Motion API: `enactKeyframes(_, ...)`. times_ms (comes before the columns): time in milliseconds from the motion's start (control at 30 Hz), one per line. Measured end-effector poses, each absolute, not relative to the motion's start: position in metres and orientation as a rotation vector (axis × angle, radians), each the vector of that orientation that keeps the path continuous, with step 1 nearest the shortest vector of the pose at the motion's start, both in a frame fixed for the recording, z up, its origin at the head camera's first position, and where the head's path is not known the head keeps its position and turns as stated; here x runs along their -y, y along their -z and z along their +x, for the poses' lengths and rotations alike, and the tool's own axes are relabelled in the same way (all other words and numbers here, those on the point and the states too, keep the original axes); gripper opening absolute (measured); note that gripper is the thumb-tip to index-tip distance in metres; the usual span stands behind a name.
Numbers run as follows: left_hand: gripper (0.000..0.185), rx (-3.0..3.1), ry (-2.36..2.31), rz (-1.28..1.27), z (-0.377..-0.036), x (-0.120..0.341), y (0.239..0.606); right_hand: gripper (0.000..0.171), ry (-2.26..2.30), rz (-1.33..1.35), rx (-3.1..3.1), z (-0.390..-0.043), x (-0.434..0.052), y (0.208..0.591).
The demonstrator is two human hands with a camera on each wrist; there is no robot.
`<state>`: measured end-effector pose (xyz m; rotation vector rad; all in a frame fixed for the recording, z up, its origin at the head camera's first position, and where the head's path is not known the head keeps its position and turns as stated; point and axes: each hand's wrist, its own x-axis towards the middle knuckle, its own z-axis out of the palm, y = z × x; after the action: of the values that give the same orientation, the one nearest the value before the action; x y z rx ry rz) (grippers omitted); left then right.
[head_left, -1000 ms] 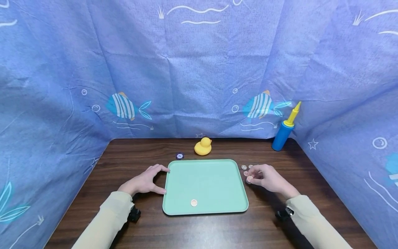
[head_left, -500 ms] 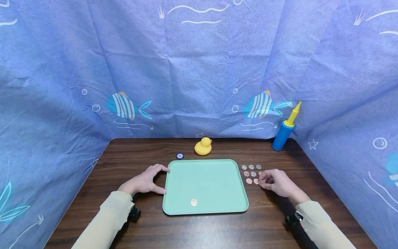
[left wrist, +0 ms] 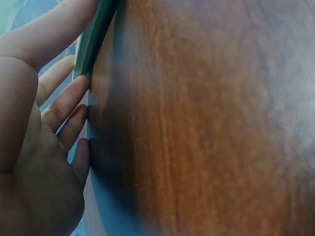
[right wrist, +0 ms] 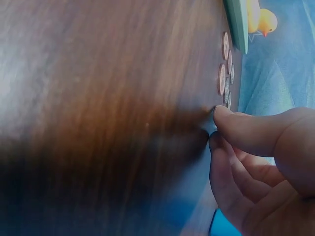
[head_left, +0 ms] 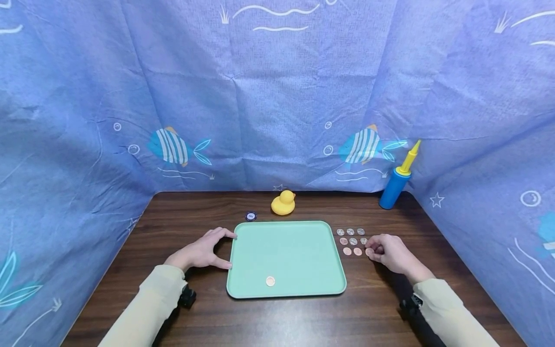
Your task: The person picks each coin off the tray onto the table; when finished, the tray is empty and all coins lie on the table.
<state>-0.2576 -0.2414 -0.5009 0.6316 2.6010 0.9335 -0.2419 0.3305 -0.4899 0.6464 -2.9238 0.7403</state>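
Resting spread on the wooden table [head_left: 182,217], left hand [head_left: 200,252] with relaxed fingers against the mint tray [head_left: 303,246] edge; right hand [head_left: 389,254] curled, fingertips pinching a coin [head_left: 369,251] beside the coin rows [head_left: 350,241]. Pressing straight fingers [left wrist: 64,105] on the tray rim [left wrist: 93,44] in the left wrist view. Pinching thumb and forefinger [right wrist: 246,129] at the table near the coins [right wrist: 224,73] in the right wrist view.

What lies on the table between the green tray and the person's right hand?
Small coins in rows on the bare wood, between the tray and right hand; the head view shows it.
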Motion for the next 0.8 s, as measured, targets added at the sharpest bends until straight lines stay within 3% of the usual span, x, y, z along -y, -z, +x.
enactKeyframes(367,0.082,-2.601,-0.930,0.631,-0.2567,0.2402,0.4991,0.007,-0.672,0.566,2.983,-0.2421,-0.3300,0.4918)
enactKeyframes(800,0.081,-2.589,-0.939,0.633,-0.2567,0.2402,0.4981,0.009,-0.660,0.522,2.998,-0.2446,-0.3313,0.4919)
